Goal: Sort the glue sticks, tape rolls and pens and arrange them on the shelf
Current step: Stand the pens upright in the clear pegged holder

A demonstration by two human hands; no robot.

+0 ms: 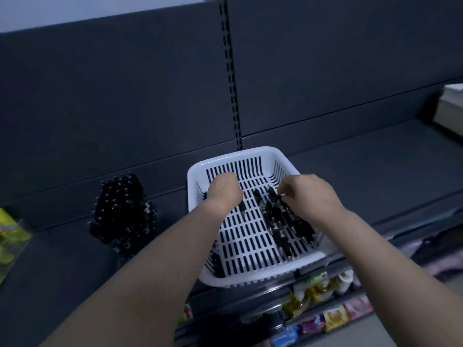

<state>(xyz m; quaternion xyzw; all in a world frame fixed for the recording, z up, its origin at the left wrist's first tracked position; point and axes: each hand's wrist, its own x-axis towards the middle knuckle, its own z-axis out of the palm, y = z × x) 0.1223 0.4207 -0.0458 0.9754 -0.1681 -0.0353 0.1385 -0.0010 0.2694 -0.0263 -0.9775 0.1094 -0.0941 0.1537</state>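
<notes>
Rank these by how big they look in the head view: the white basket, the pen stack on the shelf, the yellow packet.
1. Basket
2. Pen stack
3. Yellow packet, though the frame edge cuts it off, so its full size is unsure.

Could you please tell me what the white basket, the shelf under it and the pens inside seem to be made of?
White basket: apparently moulded plastic, smooth with a slight sheen, regular slots throughout. Shelf: probably painted metal, matt dark grey, flat panels and a slotted upright. Pens: likely black plastic barrels with paler tips; blur hides more.
</notes>
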